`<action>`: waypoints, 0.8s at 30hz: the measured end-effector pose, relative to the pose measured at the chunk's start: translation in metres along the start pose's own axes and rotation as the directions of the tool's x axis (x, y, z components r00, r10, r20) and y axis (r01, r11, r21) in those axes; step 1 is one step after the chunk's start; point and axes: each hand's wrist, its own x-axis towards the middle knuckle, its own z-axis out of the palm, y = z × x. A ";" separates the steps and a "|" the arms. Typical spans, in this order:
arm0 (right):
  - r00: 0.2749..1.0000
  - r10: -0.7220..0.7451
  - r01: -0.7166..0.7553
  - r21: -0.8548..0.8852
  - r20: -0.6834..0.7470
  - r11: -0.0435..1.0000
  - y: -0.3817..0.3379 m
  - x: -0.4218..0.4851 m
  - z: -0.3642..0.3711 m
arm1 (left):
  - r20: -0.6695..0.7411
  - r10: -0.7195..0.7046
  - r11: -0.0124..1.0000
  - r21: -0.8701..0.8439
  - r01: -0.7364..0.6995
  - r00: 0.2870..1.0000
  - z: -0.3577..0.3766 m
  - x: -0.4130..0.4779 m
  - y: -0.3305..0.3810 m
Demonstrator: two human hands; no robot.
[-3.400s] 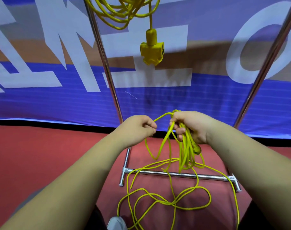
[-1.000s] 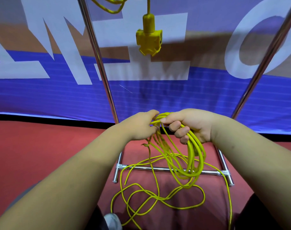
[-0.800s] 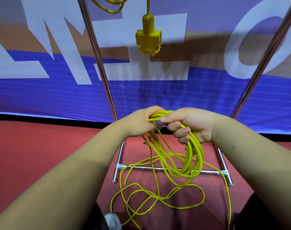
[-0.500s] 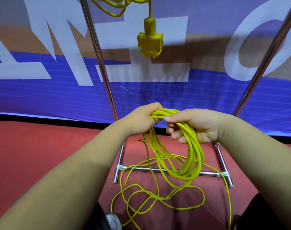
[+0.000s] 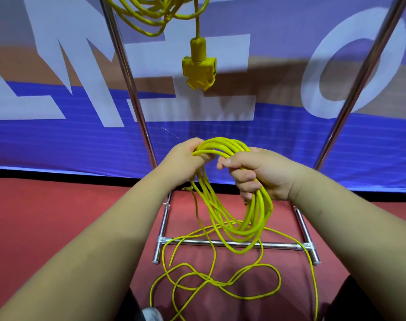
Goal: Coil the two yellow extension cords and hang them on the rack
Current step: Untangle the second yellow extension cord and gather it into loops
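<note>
yellow cord fills both fists: the right hand (image 5: 262, 172) is clenched round the gathered loops of the second extension cord (image 5: 255, 218), and the left hand (image 5: 185, 158) grips the top of the same bundle just beside it. the loops hang from the hands in a loose oval, in front of the rack's base bar (image 5: 232, 244). the uncoiled tail (image 5: 220, 281) sprawls in wide bends on the red floor (image 5: 58, 216) near the person's feet. higher up, the first extension cord (image 5: 155, 17) hangs in coils at the top edge of the view, its socket block (image 5: 198, 72) dangling between the chrome uprights (image 5: 132, 89), a blue banner (image 5: 58, 140) behind. the cord looks light, thin and limp yet slightly springy, so loops will likely slide and splay unless pinched together; the crown of the bundle seems the surest hold.
</note>
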 end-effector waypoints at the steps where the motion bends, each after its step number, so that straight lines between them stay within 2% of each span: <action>1: 0.999 -0.018 0.019 0.014 -0.028 1.000 -0.001 0.000 0.001 | 0.025 -0.036 0.999 -0.014 0.036 0.999 0.001 0.002 -0.007; 5: 0.986 -0.067 0.090 0.147 -0.154 0.985 -0.008 -0.003 -0.007 | 0.118 -0.231 0.952 -0.177 0.249 0.966 0.001 0.001 -0.029; 9: 0.960 -0.106 0.185 0.305 -0.258 0.934 -0.014 -0.009 -0.024 | 0.133 -0.468 0.781 -0.399 0.480 0.874 0.024 -0.007 -0.045; 10: 0.957 -0.116 0.205 0.337 -0.265 0.919 -0.015 -0.011 -0.027 | 0.156 -0.502 0.769 -0.370 0.521 0.851 0.033 -0.012 -0.049; 12: 0.955 -0.145 0.240 0.384 -0.259 0.891 -0.018 -0.014 -0.031 | 0.215 -0.534 0.803 -0.174 0.570 0.818 0.051 -0.021 -0.062; 14: 0.956 -0.174 0.262 0.426 -0.235 0.866 -0.022 -0.016 -0.032 | 0.312 -0.485 0.866 0.040 0.499 0.817 0.068 -0.032 -0.073; 16: 0.958 -0.204 0.278 0.478 -0.202 0.833 -0.025 -0.017 -0.032 | 0.388 -0.427 0.903 0.132 0.409 0.817 0.084 -0.039 -0.077; 21: 0.951 -0.283 0.300 0.567 -0.122 0.767 -0.031 -0.026 -0.032 | 0.319 -0.370 0.929 0.098 0.358 0.873 0.114 -0.039 -0.106; 24: 0.947 -0.310 0.302 0.583 -0.089 0.754 -0.035 -0.033 -0.038 | 0.355 -0.317 0.949 0.112 0.296 0.880 0.118 -0.044 -0.096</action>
